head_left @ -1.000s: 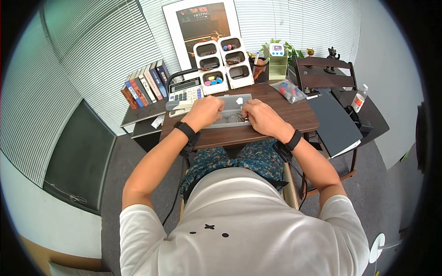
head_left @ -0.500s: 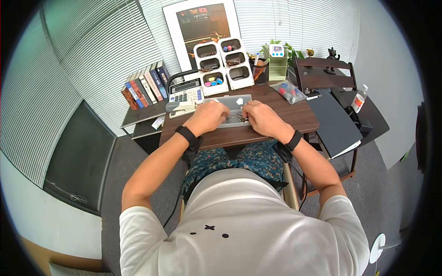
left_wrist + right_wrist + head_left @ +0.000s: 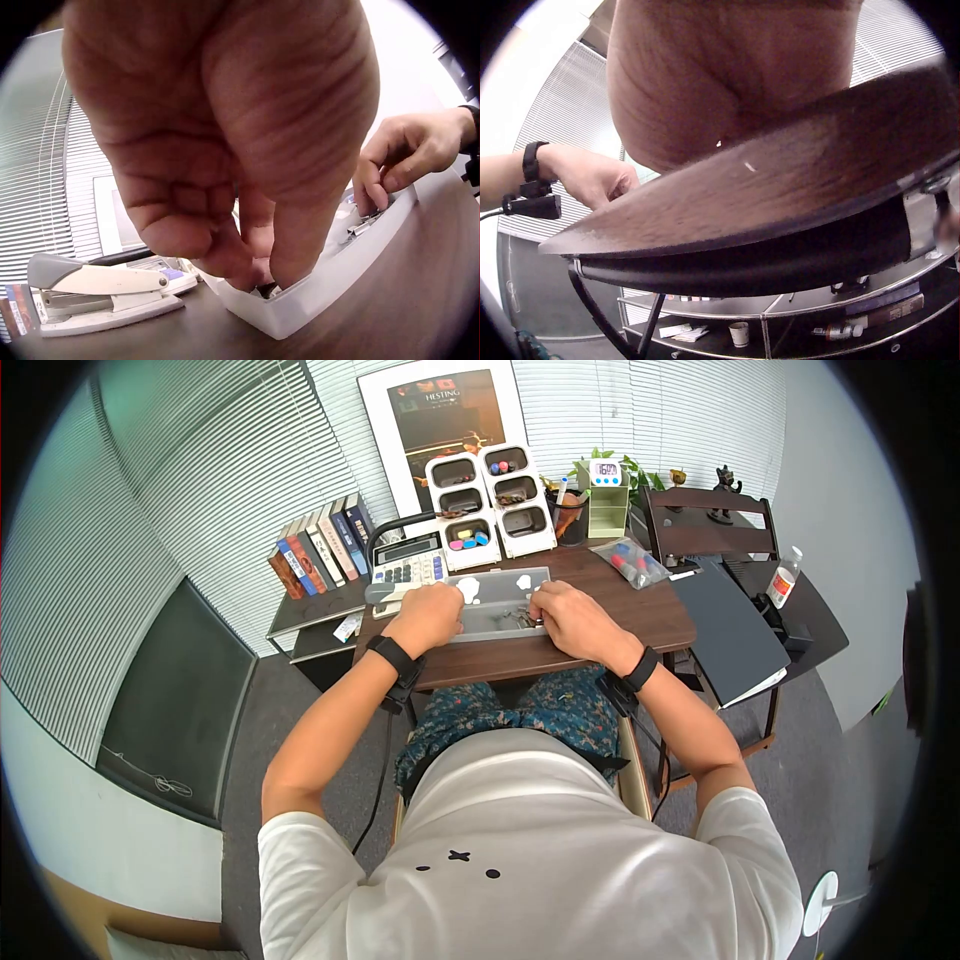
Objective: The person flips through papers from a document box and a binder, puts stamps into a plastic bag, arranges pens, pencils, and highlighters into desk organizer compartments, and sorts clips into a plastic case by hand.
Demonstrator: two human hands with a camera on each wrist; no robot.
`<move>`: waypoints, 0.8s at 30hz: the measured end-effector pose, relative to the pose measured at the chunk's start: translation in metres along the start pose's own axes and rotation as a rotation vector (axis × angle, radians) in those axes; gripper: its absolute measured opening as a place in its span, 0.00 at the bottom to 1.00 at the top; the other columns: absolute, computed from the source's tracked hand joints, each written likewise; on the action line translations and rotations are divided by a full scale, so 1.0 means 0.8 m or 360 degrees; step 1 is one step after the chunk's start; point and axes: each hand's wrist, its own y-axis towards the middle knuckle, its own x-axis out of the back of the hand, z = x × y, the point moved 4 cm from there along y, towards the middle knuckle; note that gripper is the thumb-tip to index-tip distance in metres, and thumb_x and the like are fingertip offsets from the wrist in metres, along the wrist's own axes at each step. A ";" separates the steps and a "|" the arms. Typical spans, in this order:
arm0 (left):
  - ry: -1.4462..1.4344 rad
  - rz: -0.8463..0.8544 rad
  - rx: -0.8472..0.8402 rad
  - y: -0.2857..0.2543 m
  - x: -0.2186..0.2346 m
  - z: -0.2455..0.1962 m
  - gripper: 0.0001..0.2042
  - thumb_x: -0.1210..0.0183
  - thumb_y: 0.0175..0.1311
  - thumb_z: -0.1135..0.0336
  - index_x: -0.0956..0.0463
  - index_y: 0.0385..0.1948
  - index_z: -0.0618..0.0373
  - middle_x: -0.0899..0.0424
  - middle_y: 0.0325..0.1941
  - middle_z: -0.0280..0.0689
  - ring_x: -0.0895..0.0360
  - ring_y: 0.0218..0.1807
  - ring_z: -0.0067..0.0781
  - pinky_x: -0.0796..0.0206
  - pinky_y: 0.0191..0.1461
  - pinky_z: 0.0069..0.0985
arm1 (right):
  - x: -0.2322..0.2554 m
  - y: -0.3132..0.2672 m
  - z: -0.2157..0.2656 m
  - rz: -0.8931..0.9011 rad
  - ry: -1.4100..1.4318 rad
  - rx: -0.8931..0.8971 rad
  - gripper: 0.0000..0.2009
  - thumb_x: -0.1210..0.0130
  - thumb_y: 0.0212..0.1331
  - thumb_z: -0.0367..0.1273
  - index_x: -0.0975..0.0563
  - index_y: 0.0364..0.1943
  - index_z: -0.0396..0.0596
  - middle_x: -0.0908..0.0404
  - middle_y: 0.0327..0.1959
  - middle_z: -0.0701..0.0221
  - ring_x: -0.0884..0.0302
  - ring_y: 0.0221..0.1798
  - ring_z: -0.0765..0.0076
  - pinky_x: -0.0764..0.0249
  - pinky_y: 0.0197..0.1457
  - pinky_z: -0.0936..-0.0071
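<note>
A shallow translucent box [image 3: 490, 634] with compartments sits on the wooden table. My left hand [image 3: 430, 615] reaches down into its left end. In the left wrist view, the left thumb and fingertips pinch a small dark piece [image 3: 265, 289] inside the box corner. At the box's right end, my right hand [image 3: 580, 622] bends its fingers down over a small pile of metal clips [image 3: 520, 618]. The right fingertips [image 3: 379, 201] are right at these clips [image 3: 361, 226]; I cannot tell whether they grip one. The right wrist view shows mostly the palm and table edge.
Behind the box stand a calculator [image 3: 405, 570], a stapler [image 3: 112, 289] and a tilted white organizer [image 3: 497, 540] with small items. Farther right are a pen cup [image 3: 570, 525], a plastic bag [image 3: 632, 565] of coloured pieces, a dark folder [image 3: 725, 630] and a bottle [image 3: 785, 578].
My left hand has moved from near the middle of the box to its left end, uncovering more of the box. The right hand stays over the clips. The head view has shifted slightly.
</note>
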 end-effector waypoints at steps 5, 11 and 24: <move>0.0011 -0.0109 -0.0041 0.004 0.002 -0.004 0.04 0.32 0.59 0.67 0.15 0.31 0.55 0.11 0.32 0.46 0.12 0.40 0.53 0.21 0.46 0.45 | 0.001 0.000 0.000 0.0005 0.0003 0.0006 0.05 0.47 0.56 0.18 0.20 0.34 0.39 0.19 0.38 0.54 0.20 0.50 0.40 0.23 0.55 0.49; -0.0871 -0.0443 -0.0167 0.019 0.020 -0.021 0.06 0.35 0.63 0.65 0.14 0.33 0.57 0.11 0.32 0.48 0.13 0.38 0.54 0.23 0.43 0.46 | 0.000 0.000 -0.001 0.0018 0.0005 -0.0004 0.05 0.46 0.56 0.19 0.20 0.33 0.39 0.19 0.38 0.55 0.20 0.51 0.40 0.23 0.55 0.49; -0.0191 0.0100 0.0003 0.005 0.004 -0.005 0.07 0.26 0.57 0.60 0.13 0.30 0.51 0.09 0.34 0.38 0.11 0.42 0.44 0.21 0.45 0.40 | 0.000 0.000 0.002 -0.0018 0.0004 0.0023 0.06 0.49 0.56 0.17 0.21 0.32 0.38 0.20 0.37 0.54 0.21 0.49 0.40 0.24 0.53 0.50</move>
